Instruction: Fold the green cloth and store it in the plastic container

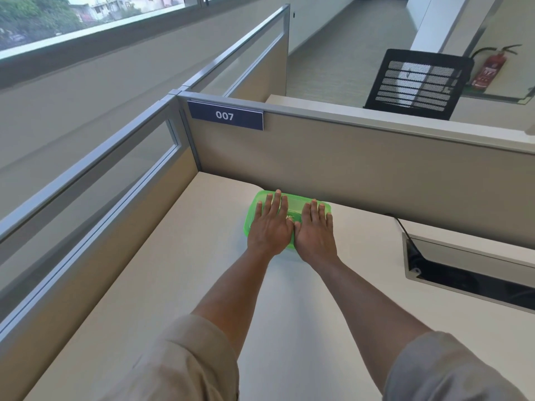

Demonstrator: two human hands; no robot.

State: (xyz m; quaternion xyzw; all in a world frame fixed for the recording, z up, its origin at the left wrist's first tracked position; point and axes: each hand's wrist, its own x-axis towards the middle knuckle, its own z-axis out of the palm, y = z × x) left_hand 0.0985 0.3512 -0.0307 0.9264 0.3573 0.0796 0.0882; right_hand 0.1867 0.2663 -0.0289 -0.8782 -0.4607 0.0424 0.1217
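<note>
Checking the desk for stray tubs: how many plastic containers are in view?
1. The green plastic container sits on the desk near the partition, under both flat hands. Others may lie outside the view.

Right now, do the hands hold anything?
Nothing is grasped. The left hand and right hand lie flat, fingers spread, on top of the green plastic container.

You have two hands in view: left hand (270, 227), right hand (315, 234). One green plastic container (295, 202) on one bench (185, 256). One number plate (225, 114) reading 007. One black mesh chair (417, 82). One red fire extinguisher (489, 69). One cable slot (469, 270) in bench.
</note>
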